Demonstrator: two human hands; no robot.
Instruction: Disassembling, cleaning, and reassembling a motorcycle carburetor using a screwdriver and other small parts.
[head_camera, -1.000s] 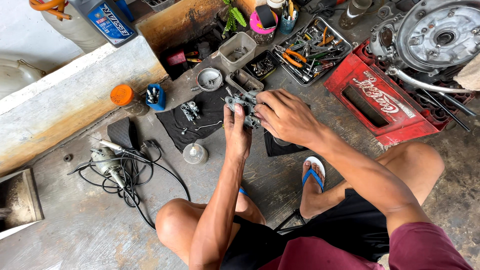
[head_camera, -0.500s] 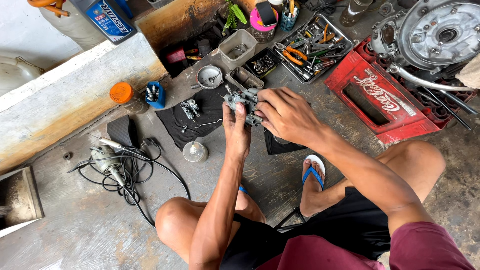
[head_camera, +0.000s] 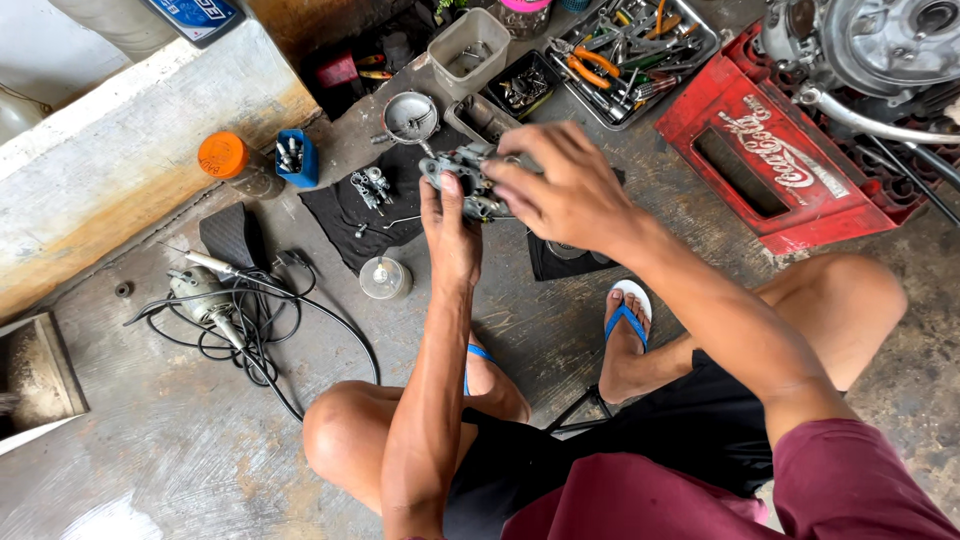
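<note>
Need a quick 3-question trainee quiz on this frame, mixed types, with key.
1. True or false: both hands grip the metal part.
2. The blue cup stands next to: A) an orange-capped jar B) the red crate C) the sandal.
3. What lies on the floor by the left knee, tangled in black cable?

Key: 1 true: the left hand and right hand hold it. 2 A, the jar. 3 a power tool.

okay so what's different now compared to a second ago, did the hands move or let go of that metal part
Hardly anything. Both hands keep their hold on the small metal engine part: the left hand grips it from below, and the right hand stays over its top, its fingers shifted only slightly. Nothing was let go. The tool tray, red crate and black cloth lie as before.
</note>
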